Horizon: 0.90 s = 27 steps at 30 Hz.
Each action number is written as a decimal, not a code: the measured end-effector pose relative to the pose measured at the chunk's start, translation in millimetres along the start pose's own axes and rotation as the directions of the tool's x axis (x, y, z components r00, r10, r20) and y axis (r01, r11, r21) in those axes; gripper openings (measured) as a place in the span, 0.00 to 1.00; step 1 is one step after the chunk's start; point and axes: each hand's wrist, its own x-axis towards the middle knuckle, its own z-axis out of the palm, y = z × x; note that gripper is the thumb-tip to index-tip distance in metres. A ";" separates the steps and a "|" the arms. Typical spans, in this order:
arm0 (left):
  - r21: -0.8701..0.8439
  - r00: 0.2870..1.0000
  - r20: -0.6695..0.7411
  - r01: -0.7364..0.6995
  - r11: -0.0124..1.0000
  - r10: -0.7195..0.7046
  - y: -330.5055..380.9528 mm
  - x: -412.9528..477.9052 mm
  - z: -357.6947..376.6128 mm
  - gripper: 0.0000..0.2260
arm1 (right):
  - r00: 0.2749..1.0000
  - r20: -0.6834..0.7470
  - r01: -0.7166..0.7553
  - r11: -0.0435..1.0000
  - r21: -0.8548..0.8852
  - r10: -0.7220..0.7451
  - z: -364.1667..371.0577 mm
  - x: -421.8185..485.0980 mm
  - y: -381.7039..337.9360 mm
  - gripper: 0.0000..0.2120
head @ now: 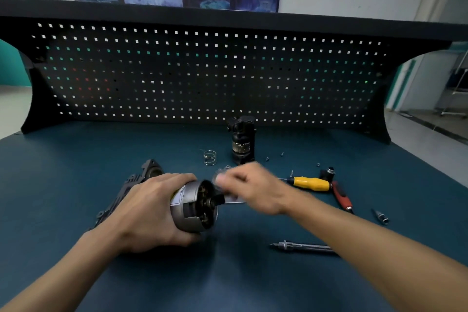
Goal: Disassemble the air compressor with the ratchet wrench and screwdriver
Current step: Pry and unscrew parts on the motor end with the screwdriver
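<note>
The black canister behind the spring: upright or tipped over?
Upright. The black canister stands on its end on the bench near the pegboard, its fitting on top, just right of the spring.

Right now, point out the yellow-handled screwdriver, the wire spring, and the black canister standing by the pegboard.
yellow-handled screwdriver [309, 183]: head view, middle of its yellow handle.
wire spring [210, 157]: head view, on its coils.
black canister [243, 143]: head view, on its labelled side.

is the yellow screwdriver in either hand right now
No, the yellow screwdriver lies on the bench mat beyond the right hand; the left hand grips the motor.
</note>
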 end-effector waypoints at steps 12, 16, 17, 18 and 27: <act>0.090 0.999 0.050 -0.003 0.996 -0.002 -5.3 -3.0 3.8 0.39 | 0.930 0.146 -0.353 0.930 0.101 0.337 59.0 22.5 -22.6 0.41; 0.075 0.997 0.071 -0.014 0.997 0.008 -10.0 -3.6 0.9 0.40 | 0.931 0.108 -0.351 0.936 0.016 0.348 57.7 17.4 -30.6 0.40; 0.062 0.998 0.068 -0.016 0.998 0.012 -11.5 -4.3 -0.3 0.40 | 0.937 0.084 -0.340 0.940 0.008 0.338 56.9 17.2 -32.0 0.40; 0.056 0.998 0.065 -0.018 0.998 0.014 -13.1 -5.5 -1.5 0.40 | 0.943 0.059 -0.327 0.945 0.006 0.327 56.1 17.0 -32.4 0.39; 0.021 0.992 0.023 -0.127 0.992 0.127 -15.1 -13.2 -1.0 0.37 | 0.970 0.230 -0.151 0.929 0.339 0.074 55.7 9.2 2.6 0.28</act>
